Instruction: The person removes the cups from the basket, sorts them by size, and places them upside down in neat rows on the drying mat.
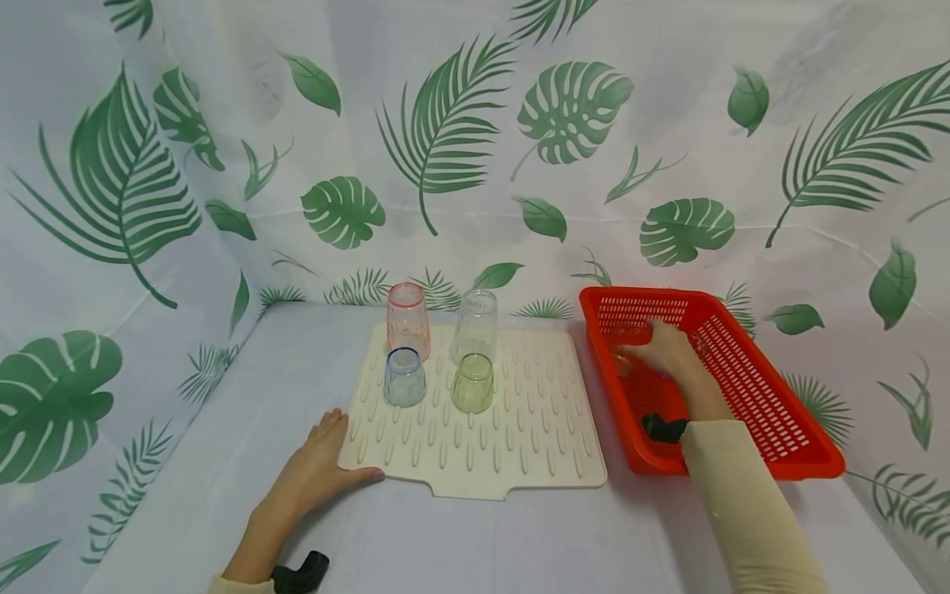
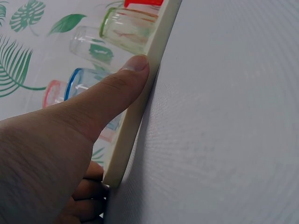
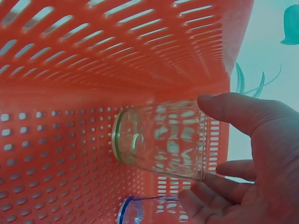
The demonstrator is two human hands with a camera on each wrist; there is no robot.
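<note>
My left hand (image 1: 315,458) rests at the front left corner of a cream ribbed drying board (image 1: 549,412). Its thumb lies straight against the front edge and its fingers lie along the left side. Upside down on the board stand a pink-rimmed glass (image 1: 408,318), a clear glass (image 1: 476,322), a short blue glass (image 1: 405,386) and a short green glass (image 1: 473,392). Inside a red basket (image 1: 787,472), my right hand (image 1: 671,351) holds a green-rimmed drinking glass (image 3: 161,140) near its base, thumb on one side and fingers on the other.
A blue-rimmed glass (image 3: 145,210) is beside the held one in the basket. The basket's slotted walls rise around my right hand. Behind the board hangs a leaf-print cloth (image 1: 579,231), and a pale cloth covers the table (image 1: 475,544).
</note>
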